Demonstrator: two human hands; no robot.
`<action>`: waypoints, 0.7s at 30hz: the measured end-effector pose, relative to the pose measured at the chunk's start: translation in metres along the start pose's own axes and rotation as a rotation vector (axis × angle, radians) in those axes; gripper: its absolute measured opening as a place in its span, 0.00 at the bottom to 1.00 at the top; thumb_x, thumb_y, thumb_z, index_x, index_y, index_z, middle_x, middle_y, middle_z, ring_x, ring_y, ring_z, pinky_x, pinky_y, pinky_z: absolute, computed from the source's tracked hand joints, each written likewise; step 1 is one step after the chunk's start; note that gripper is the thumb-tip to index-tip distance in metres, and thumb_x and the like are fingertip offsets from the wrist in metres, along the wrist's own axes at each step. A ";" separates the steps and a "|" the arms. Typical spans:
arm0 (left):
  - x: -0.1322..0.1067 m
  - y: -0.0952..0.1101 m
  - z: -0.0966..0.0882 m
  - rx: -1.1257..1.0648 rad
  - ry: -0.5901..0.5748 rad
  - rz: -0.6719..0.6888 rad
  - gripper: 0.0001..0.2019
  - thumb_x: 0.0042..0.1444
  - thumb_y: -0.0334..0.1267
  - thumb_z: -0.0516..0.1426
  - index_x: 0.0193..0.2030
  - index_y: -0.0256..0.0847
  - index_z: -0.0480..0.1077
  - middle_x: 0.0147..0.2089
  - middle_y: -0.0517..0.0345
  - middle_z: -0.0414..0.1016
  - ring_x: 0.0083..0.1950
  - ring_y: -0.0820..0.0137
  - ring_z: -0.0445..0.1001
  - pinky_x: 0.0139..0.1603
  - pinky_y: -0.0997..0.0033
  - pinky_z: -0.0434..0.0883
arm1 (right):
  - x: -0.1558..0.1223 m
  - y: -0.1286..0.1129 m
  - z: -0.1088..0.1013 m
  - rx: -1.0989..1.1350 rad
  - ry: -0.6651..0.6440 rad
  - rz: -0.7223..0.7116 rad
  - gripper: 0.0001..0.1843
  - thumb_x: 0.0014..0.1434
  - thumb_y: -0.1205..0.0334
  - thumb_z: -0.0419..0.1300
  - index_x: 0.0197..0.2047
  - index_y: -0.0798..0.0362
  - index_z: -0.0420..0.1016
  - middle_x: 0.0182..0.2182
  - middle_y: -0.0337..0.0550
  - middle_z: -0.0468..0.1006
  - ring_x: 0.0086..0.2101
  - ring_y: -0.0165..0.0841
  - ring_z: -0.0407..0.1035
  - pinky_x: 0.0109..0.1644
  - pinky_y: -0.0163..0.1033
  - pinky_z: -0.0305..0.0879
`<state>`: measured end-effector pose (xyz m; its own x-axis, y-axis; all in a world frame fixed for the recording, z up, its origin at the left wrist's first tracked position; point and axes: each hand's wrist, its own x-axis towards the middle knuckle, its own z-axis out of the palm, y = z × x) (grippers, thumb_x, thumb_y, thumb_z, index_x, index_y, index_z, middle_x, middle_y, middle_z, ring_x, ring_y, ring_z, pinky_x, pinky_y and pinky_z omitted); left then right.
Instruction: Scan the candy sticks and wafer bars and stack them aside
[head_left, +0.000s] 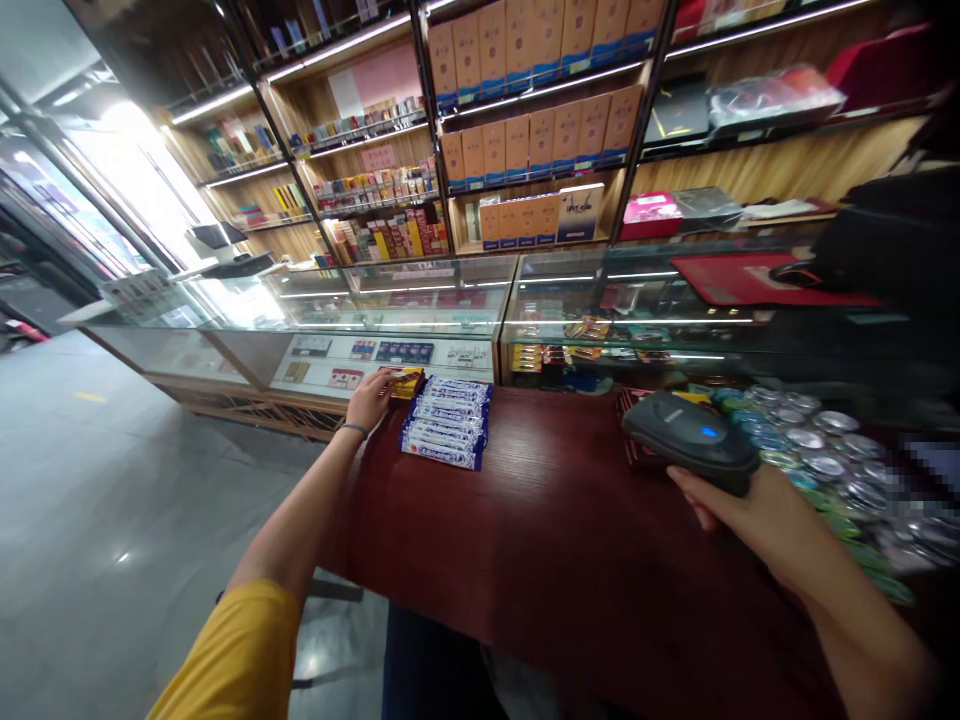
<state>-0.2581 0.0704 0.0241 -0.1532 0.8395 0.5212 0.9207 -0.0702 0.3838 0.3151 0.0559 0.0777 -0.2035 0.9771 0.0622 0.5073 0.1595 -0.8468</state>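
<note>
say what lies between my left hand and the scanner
In the head view: yellow packs at the left hand, blue-and-white packets beside them, then dark red tabletop towards the scanner in the right hand.

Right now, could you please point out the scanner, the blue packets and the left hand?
Scanner (688, 436), head view, top of its casing.
Blue packets (448, 420), head view, middle of the row.
Left hand (368, 400), head view, back of the hand.

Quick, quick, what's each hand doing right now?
Left hand: fingers on the yellow packets; can't tell if it's gripping them.
Right hand: closed, holding the dark handheld scanner.
</note>
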 end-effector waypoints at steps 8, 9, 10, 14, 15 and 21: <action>0.001 0.101 0.038 -0.173 0.159 0.168 0.12 0.66 0.45 0.55 0.48 0.46 0.78 0.57 0.48 0.75 0.62 0.54 0.70 0.69 0.49 0.64 | -0.006 -0.008 -0.038 0.182 0.149 -0.002 0.22 0.55 0.45 0.67 0.21 0.49 0.70 0.15 0.36 0.70 0.18 0.31 0.64 0.27 0.37 0.61; 0.001 0.122 0.047 -0.218 0.148 0.197 0.12 0.67 0.45 0.55 0.49 0.46 0.77 0.57 0.49 0.75 0.62 0.54 0.71 0.69 0.49 0.64 | -0.007 -0.010 -0.042 0.204 0.167 0.001 0.21 0.55 0.45 0.68 0.22 0.50 0.69 0.15 0.35 0.70 0.18 0.30 0.63 0.26 0.36 0.61; 0.001 0.143 0.056 -0.259 0.140 0.227 0.12 0.67 0.45 0.55 0.49 0.46 0.77 0.57 0.49 0.76 0.61 0.55 0.71 0.68 0.50 0.64 | -0.008 -0.013 -0.047 0.221 0.184 0.005 0.21 0.55 0.45 0.68 0.22 0.50 0.69 0.15 0.35 0.69 0.18 0.30 0.63 0.25 0.36 0.61; -0.007 0.225 0.098 -0.398 0.060 0.353 0.11 0.69 0.42 0.55 0.51 0.45 0.77 0.56 0.49 0.76 0.59 0.57 0.73 0.66 0.51 0.68 | -0.014 -0.016 -0.062 0.252 0.200 0.027 0.18 0.55 0.48 0.68 0.23 0.49 0.69 0.17 0.35 0.69 0.18 0.30 0.62 0.24 0.36 0.61; -0.011 0.244 0.110 -0.425 0.030 0.371 0.11 0.69 0.41 0.55 0.52 0.45 0.77 0.57 0.49 0.76 0.59 0.58 0.73 0.65 0.51 0.69 | -0.015 -0.015 -0.066 0.256 0.199 0.031 0.18 0.54 0.49 0.68 0.23 0.49 0.68 0.17 0.35 0.69 0.18 0.30 0.62 0.24 0.37 0.61; -0.038 0.333 0.178 -0.499 -0.207 0.508 0.16 0.68 0.36 0.55 0.59 0.45 0.74 0.60 0.46 0.73 0.62 0.58 0.72 0.67 0.52 0.71 | -0.019 -0.011 -0.082 0.256 0.246 0.044 0.16 0.53 0.48 0.67 0.26 0.49 0.70 0.17 0.33 0.68 0.17 0.29 0.61 0.23 0.36 0.59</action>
<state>0.1181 0.1107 -0.0036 0.3649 0.7191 0.5914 0.5800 -0.6724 0.4599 0.3825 0.0470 0.1289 0.0372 0.9919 0.1215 0.2782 0.1064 -0.9546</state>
